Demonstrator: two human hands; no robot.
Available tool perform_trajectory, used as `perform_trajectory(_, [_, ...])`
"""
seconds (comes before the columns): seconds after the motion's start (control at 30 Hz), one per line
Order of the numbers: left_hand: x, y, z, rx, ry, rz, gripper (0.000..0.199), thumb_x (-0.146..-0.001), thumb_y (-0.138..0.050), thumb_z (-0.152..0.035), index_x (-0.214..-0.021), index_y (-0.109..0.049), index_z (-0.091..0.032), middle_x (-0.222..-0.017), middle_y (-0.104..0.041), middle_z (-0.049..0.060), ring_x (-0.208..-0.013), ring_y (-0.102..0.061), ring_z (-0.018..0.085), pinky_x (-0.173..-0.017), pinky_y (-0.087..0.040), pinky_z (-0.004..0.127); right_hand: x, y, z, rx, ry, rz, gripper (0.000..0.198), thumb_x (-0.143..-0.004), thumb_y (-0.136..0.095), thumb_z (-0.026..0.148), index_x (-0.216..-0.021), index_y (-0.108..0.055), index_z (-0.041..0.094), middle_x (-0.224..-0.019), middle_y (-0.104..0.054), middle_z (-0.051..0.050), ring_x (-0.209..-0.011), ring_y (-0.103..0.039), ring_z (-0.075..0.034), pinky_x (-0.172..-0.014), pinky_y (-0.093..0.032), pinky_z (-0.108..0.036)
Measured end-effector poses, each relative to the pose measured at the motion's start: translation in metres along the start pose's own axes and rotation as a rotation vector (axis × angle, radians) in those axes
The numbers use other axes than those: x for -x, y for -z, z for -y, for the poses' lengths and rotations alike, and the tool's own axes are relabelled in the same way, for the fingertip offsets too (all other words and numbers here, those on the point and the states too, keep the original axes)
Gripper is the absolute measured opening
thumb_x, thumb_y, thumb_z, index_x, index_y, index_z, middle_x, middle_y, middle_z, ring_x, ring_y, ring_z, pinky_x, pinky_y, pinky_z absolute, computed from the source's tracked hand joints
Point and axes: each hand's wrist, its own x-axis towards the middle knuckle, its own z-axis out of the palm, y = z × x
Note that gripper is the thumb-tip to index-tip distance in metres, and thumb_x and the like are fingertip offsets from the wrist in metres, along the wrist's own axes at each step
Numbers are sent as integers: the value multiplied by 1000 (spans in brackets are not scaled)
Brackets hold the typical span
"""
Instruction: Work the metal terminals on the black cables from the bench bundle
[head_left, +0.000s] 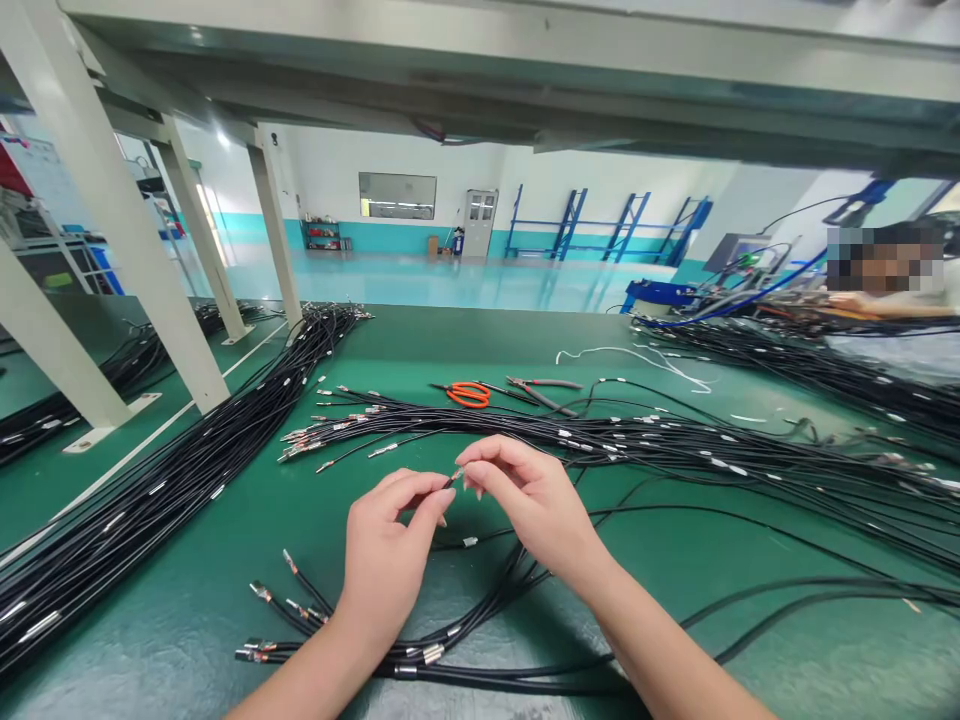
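Observation:
My left hand (390, 545) pinches a black cable just behind its end, thumb against forefinger. The thumb and fingers of my right hand (536, 500) close on the tip of that cable (452, 481), where a bit of orange and metal shows; my fingertips hide the rest. Below my hands, several loose black cables (487, 610) with metal connectors (259, 592) at their left ends curve across the green tabletop (225, 510). Just beyond them lies a long bundle of black cables (495, 425) with white labels and stripped or terminated ends on the left.
Orange-handled scissors (469, 395) and grey-handled cutters (551, 386) lie behind the middle bundle. A thick cable bundle (187, 470) runs along the left, beside white metal posts (112, 220). More cables (840, 380) lie at right, near another person (900, 290). A beam (480, 80) crosses overhead.

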Motion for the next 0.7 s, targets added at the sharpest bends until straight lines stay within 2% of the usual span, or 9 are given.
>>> perform_trajectory(0.1, [-2, 2, -2, -24, -8, 110, 15, -77, -57, -21, -70, -70, -18, -61, -58, 1, -60, -53, 14, -59, -40, 24, -1, 4, 5, 179, 46, -24, 19, -80, -53, 26, -63, -56, 18, -60, -54, 2, -57, -47, -11, -57, -38, -23])
perform_trajectory(0.23, [-3, 2, 1, 140, 161, 215, 19, -78, -57, -26, -64, -66, -16, -56, -54, 0, -60, -50, 13, -62, -38, 24, -2, 7, 6, 186, -12, 13, 27, -81, -50, 28, -57, -49, 17, -54, -45, 3, -52, -39, -10, -51, -32, -22])
perform_trajectory(0.33, [-2, 0, 3, 295, 303, 219, 17, -75, -61, -30, -74, -67, -14, -56, -53, 0, -58, -47, 12, -61, -37, 24, -1, 7, 5, 109, -52, 48, 30, -81, -48, 28, -54, -43, 17, -52, -38, 4, -50, -34, -9, -49, -29, -22])
perform_trajectory(0.43, [-2, -1, 3, 381, 379, 211, 19, -72, -65, -32, -76, -68, -13, -57, -53, 0, -57, -45, 11, -60, -37, 24, -1, 7, 4, 51, -59, 65, 29, -80, -47, 27, -53, -42, 17, -52, -38, 5, -51, -33, -8, -49, -29, -21])
perform_trajectory(0.7, [-2, -1, 1, 413, 402, 200, 18, -70, -67, -31, -69, -66, -13, -57, -53, -1, -56, -44, 9, -62, -39, 23, -1, 6, 4, -13, -63, 85, 28, -80, -46, 25, -54, -42, 17, -51, -32, 6, -49, -28, -7, -49, -26, -21])
